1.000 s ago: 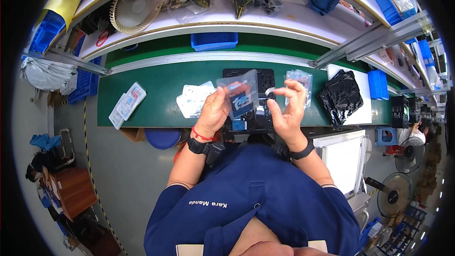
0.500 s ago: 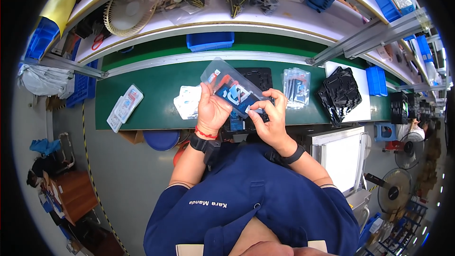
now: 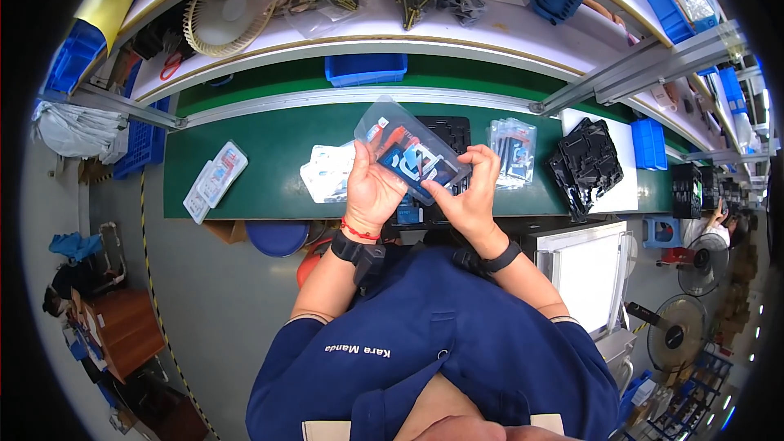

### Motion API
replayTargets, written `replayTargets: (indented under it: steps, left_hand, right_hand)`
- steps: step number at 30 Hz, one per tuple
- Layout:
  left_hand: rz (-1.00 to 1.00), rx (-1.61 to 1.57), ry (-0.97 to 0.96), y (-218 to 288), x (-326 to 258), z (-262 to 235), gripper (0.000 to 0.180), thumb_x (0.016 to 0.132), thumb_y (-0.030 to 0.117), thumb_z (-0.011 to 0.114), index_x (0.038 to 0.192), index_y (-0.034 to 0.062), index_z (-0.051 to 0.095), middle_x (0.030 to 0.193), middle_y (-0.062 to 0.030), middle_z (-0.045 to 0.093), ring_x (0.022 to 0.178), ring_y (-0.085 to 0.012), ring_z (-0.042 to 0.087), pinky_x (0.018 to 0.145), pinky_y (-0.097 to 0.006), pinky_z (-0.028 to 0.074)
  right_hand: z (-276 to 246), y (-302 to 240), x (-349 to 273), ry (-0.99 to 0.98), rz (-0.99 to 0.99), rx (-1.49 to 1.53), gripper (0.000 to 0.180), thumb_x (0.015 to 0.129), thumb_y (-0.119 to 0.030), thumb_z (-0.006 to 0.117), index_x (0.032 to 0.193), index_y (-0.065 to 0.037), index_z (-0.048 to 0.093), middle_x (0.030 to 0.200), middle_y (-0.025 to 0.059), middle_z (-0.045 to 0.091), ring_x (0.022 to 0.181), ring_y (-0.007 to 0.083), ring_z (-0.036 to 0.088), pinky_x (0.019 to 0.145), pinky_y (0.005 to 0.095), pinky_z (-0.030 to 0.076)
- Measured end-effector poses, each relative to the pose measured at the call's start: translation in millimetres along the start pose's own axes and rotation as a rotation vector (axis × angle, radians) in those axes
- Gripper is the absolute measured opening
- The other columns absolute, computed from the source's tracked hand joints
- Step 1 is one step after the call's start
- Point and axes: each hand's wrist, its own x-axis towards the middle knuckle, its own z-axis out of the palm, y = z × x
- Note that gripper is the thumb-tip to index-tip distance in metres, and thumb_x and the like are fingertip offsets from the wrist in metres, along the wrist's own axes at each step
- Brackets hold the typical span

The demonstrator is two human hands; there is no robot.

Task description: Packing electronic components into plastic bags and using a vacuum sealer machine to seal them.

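Note:
Between both hands, tilted above the green table (image 3: 269, 188), is a clear plastic package (image 3: 374, 122) with red, blue and white contents. My left hand (image 3: 373, 194) supports it from the near left side, thumb up along the edge and fingers partly hidden behind it. At the package's right end, my right hand (image 3: 474, 200) grips it, thumb on the near edge and curled fingers at the far corner. A black molded tray (image 3: 453, 132) lies partly hidden beneath the package. White printed cards or packs (image 3: 325, 173) lie beside my left hand.
Clear packs (image 3: 513, 151) and stacked black molded trays (image 3: 584, 165) lie on the right. Two white-and-red packs (image 3: 216, 181) lie on the left. At the back sits a blue bin (image 3: 365, 69) under a loaded shelf (image 3: 392, 41). A bright white panel (image 3: 592, 282) stands below right.
The package has shifted slightly right and been turned a little. My right fingers have moved from a pinch at the near corner to a wider hold around its right end.

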Motion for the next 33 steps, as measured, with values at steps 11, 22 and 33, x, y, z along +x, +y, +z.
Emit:
replayTargets:
  steps: [11, 22, 33]
  left_hand:
    - [-0.149, 0.218, 0.037, -25.0, 9.0, -12.2, 0.047, 0.095, 0.040, 0.036, 0.126, 0.0060, 0.043, 0.129, -0.0122, 0.044, 0.120, -0.0283, 0.040, 0.098, -0.049, 0.036]
    - [0.172, 2.588, 0.214, 62.3, -18.4, -147.4, 0.062, 0.065, 0.021, 0.076, 0.120, 0.0060, 0.052, 0.131, -0.0219, 0.040, 0.124, -0.0379, 0.033, 0.101, -0.043, 0.031]
    - [0.077, 2.492, -0.188, 4.2, -41.1, -119.7, 0.078, 0.058, 0.031, 0.079, 0.125, 0.0075, 0.047, 0.130, -0.0204, 0.039, 0.122, -0.0383, 0.034, 0.100, -0.045, 0.030]
  right_hand:
    - [-11.2, 51.3, -7.8, -0.430, 0.517, 0.534, 0.016, 0.080, -0.003, 0.062, 0.095, -0.001, 0.058, 0.087, 0.0030, 0.063, 0.083, 0.0088, 0.057, 0.074, 0.0244, 0.046]
    - [-64.2, 269.5, -24.6, 0.117, 0.688, -0.479, 0.035, 0.071, -0.016, 0.072, 0.099, 0.001, 0.059, 0.091, 0.0186, 0.060, 0.083, 0.0290, 0.058, 0.075, 0.0384, 0.044]
    - [69.6, 124.5, -42.3, -0.705, 0.102, -0.065, 0.021, 0.070, -0.016, 0.068, 0.086, -0.004, 0.064, 0.089, 0.0155, 0.060, 0.087, 0.0340, 0.055, 0.077, 0.0399, 0.045]
